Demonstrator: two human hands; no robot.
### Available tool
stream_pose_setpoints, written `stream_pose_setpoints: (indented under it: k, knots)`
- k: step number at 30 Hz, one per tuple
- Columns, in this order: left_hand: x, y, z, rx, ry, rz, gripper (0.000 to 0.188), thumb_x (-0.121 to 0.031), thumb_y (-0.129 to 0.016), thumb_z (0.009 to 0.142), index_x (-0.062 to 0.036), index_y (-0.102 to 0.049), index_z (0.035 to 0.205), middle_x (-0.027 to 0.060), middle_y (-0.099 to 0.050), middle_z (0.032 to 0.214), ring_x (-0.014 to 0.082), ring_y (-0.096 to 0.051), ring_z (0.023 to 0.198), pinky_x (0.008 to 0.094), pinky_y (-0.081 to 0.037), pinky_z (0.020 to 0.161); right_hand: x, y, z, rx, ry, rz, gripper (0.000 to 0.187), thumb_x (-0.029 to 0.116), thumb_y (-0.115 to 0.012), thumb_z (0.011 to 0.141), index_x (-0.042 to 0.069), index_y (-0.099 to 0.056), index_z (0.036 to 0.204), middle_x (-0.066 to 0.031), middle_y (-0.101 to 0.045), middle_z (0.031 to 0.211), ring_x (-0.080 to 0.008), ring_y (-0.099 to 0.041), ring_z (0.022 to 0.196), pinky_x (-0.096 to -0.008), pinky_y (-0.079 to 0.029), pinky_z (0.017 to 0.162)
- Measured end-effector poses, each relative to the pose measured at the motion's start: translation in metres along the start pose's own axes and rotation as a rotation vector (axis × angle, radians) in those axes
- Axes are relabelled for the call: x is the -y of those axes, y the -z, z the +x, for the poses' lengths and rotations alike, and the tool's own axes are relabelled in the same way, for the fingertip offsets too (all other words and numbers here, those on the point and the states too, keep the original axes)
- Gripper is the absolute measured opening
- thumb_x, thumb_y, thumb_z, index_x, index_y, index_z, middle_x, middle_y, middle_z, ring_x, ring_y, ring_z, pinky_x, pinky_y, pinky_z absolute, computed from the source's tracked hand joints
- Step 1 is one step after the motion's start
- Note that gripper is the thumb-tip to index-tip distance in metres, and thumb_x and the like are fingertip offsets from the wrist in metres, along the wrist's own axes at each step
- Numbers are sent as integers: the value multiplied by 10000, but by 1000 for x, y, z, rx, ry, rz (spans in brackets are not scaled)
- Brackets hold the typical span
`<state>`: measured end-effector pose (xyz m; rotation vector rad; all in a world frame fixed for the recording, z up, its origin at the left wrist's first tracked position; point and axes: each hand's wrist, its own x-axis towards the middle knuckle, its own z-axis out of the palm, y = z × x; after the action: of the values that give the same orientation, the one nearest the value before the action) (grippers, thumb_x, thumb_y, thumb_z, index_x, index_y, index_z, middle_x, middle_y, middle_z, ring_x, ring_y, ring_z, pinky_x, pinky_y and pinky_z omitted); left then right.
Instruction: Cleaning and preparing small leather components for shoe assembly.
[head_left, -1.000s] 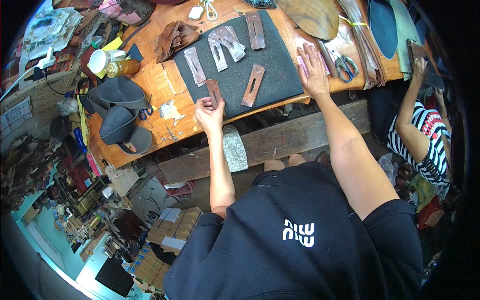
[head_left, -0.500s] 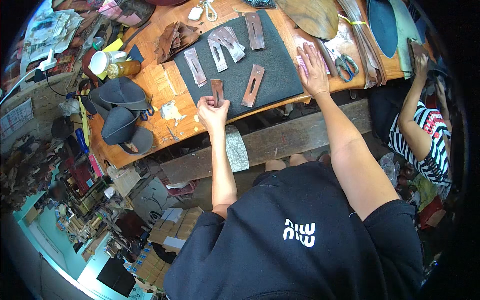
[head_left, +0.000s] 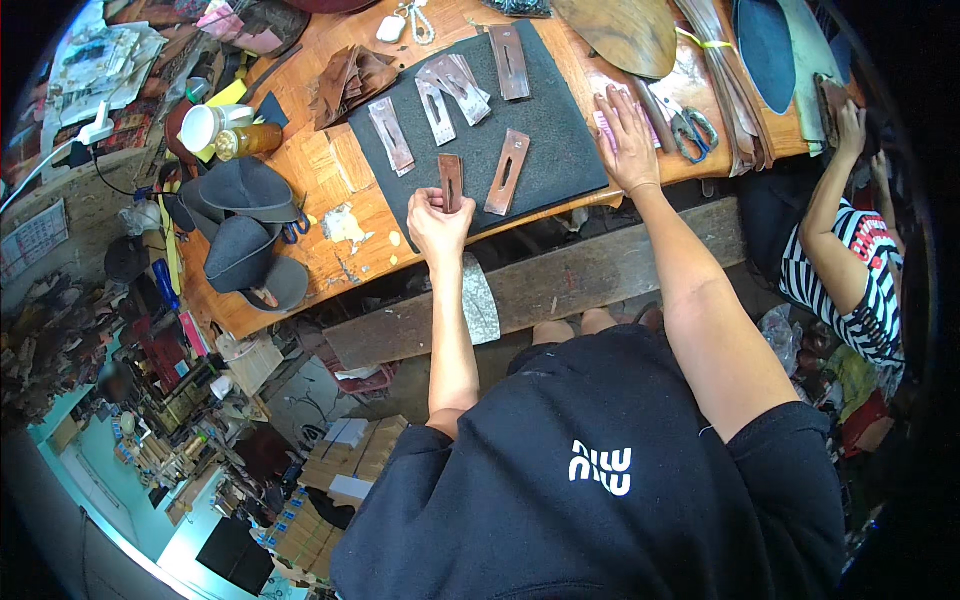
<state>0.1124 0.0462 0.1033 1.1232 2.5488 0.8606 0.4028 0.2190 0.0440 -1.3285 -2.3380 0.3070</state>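
Note:
Between the thumb and fingers of my left hand is a brown slotted leather strip, at the near edge of the dark mat. Another brown slotted strip lies to its right, and a dark slotted strip lies at the far edge. Several paler slotted strips overlap in the middle of the mat, with more pale strips at its left. My right hand rests flat with fingers stretched, over a pink piece just past the mat's right edge.
Scissors and a tied bundle of leather strips lie to the right. A white mug, an amber jar and black curved pieces stand at left. Folded brown leather sits behind. A person in stripes works at right.
My left hand has moved slightly to the right along the mat's near edge, carrying the brown leather strip with it. My right hand has stayed in place.

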Motion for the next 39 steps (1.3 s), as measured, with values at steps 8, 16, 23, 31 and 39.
stream_pose_setpoints:
  k: [8, 16, 23, 31, 39]
  knots:
    - [7, 4, 5, 59, -51, -46, 399, -243, -902, 669, 15, -672, 868, 85, -688, 772, 171, -642, 658, 329, -546, 643, -3, 0, -1, 15, 3, -14, 576, 241, -547, 979, 176, -427, 1538, -101, -370, 1615, -310, -312, 1509, -472, -223, 1255]
    - [53, 0, 91, -212, 73, -196, 355, -224, -877, 791, 22, -685, 961, 63, -667, 817, 121, -585, 645, 280, -510, 612, 2, 2, 2, 8, 9, -2, 574, 230, -539, 979, 178, -428, 1540, -107, -357, 1624, -313, -306, 1512, -472, -216, 1258]
    - [53, -11, 117, -118, 152, -233, 255, -177, -871, 773, 14, -713, 833, 100, -718, 733, 143, -662, 647, 285, -531, 592, -4, 1, -1, 22, -10, -44, 568, 233, -533, 985, 176, -425, 1540, -104, -354, 1625, -295, -303, 1514, -465, -217, 1261]
    - [42, -8, 118, -168, 205, -256, 274, -137, -879, 699, 27, -705, 832, 87, -707, 711, 141, -652, 616, 294, -533, 586, -1, 3, 0, 21, -3, -51, 576, 235, -537, 979, 170, -423, 1540, -107, -366, 1616, -300, -318, 1505, -463, -224, 1256]
    - [40, -3, 122, -160, 202, -222, 285, -112, -864, 697, 33, -697, 877, 80, -709, 730, 136, -657, 636, 277, -541, 621, 4, 1, 1, 24, 1, -39, 588, 224, -550, 969, 173, -422, 1541, -103, -359, 1624, -316, -321, 1503, -467, -228, 1252]
